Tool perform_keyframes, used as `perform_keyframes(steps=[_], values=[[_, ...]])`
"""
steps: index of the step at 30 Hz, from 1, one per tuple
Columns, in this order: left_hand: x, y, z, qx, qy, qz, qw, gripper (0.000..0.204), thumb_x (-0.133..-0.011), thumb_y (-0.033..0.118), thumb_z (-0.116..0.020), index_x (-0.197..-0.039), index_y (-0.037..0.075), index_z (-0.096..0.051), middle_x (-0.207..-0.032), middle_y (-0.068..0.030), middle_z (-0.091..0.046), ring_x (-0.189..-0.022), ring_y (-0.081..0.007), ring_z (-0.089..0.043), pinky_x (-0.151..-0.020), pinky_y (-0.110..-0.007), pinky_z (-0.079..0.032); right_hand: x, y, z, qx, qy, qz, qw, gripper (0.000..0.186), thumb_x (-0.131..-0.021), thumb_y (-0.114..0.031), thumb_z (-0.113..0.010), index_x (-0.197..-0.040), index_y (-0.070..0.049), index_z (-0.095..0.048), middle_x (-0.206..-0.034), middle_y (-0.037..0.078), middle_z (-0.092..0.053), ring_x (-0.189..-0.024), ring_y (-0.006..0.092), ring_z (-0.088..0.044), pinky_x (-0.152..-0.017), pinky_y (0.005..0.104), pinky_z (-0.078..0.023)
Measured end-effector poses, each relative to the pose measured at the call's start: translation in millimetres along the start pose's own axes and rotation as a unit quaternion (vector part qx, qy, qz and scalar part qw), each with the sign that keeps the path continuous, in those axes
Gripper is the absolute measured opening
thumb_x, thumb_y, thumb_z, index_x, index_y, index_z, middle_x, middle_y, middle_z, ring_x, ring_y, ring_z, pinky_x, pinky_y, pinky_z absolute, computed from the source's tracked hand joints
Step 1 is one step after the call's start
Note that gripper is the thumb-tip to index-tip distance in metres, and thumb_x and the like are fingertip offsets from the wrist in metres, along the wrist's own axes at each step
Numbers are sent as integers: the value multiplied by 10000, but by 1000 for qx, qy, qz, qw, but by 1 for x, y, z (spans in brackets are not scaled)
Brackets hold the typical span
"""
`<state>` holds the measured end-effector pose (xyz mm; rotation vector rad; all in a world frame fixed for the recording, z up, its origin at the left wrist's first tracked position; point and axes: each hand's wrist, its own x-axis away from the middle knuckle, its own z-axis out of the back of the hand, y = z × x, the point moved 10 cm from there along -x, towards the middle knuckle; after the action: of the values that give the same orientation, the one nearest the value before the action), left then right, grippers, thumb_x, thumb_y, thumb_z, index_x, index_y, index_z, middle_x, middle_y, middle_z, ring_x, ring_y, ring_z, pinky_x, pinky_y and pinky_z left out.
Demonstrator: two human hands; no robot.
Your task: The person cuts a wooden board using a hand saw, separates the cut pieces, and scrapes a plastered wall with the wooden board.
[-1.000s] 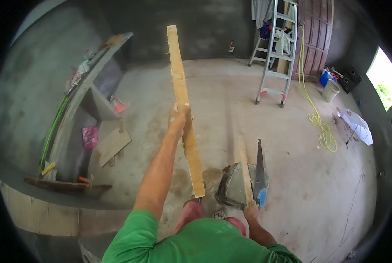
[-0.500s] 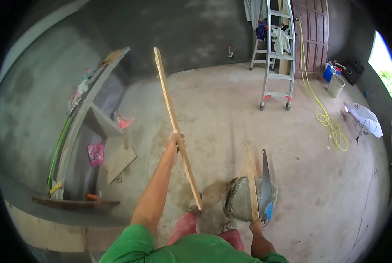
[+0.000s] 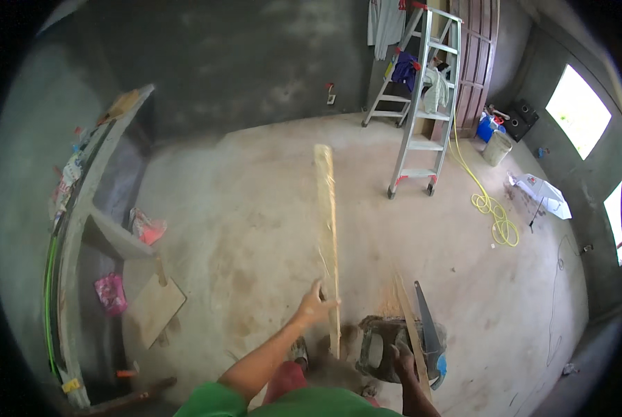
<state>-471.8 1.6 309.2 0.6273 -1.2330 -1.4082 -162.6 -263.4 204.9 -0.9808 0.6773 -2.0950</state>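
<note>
In front of me my left hand point(image 3: 316, 304) grips a long pale wooden strip point(image 3: 327, 222) by its side, the wide face now turned toward me. The strip's near end comes down close to my feet. Lower right, a worn dark grey stand point(image 3: 375, 347), whose kind I cannot make out, is on the floor. A second, narrower wooden strip point(image 3: 413, 330) leans across it beside a handsaw point(image 3: 429, 323) with a blue handle. My right hand point(image 3: 403, 358) is over the stand at the left edge of that strip, fingers stretched out and somewhat blurred.
A stepladder point(image 3: 422, 118) hung with cloths stands before a brown door. A yellow hose point(image 3: 495, 219), a bucket point(image 3: 496, 148) and an umbrella point(image 3: 544, 194) are on the right. Along the left runs a concrete shelf unit point(image 3: 116, 229), with a board point(image 3: 157, 309) on the floor by it.
The strip in my left hand has swung right and turned its wide face up. My right hand has come off the near end of the narrow strip and moved over the stand. The view has shifted.
</note>
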Motion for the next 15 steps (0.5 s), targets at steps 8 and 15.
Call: perform_keyframes(steps=[8, 15], values=[[-38, 88, 82, -138, 65, -284, 947, 760, -778, 158, -767, -1422, -57, -425, -1205, -283, -620, -1118, -445, -610, -964, -470, -500, -66, -409, -112, -115, 43, 296, 947, 421, -974, -172, -553, -1342, 32, -525, -1116, 224, -673, -980, 283, -659, -860, 391, -519], [-131, 87, 151, -144, 42, -218, 964, 733, -875, 123, -670, -1478, -79, -304, -1254, -362, -553, -1132, -520, -554, -956, -514, -481, -197, -541, -136, -214, 79, 247, 942, 389, -1014, -301, -518, -1114, 65, -604, -1013, 275, -621, -948, 382, -607, -843, 460, -471]])
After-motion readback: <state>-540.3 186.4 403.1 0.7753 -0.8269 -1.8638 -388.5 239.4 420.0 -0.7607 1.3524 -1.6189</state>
